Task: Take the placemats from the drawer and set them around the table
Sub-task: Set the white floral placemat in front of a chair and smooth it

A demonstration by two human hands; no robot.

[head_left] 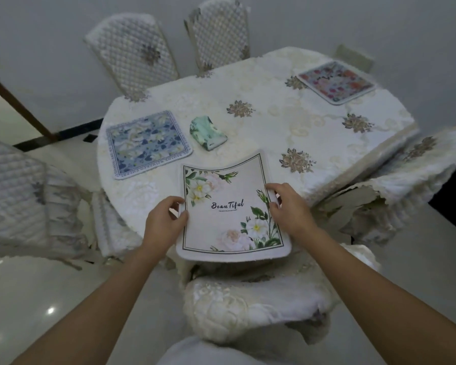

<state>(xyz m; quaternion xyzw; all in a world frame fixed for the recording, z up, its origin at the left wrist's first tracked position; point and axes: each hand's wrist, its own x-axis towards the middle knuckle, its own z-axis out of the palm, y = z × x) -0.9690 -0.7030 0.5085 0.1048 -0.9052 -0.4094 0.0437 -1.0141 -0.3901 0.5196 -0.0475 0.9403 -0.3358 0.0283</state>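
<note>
The white floral placemat (232,209) hangs between both hands over the table's (248,133) near edge, left hand (166,219) pinching its left side, right hand (284,204) its right.

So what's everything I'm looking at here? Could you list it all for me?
white floral placemat: 1, white with green leaves, near table edge, held at both sides
blue floral placemat: 1, blue and white, flat on the table's left side
pink floral placemat: 1, pink and orange, flat at the far right
folded green placemat: 1, mint green, mid-table beside the blue one
table: 1, cream cloth with gold flowers
chairs: 5 at least, white quilted covers, around the table
floor: glossy pale tiles
left hand: 1, gripping the white mat's left edge
right hand: 1, gripping its right edge
</note>
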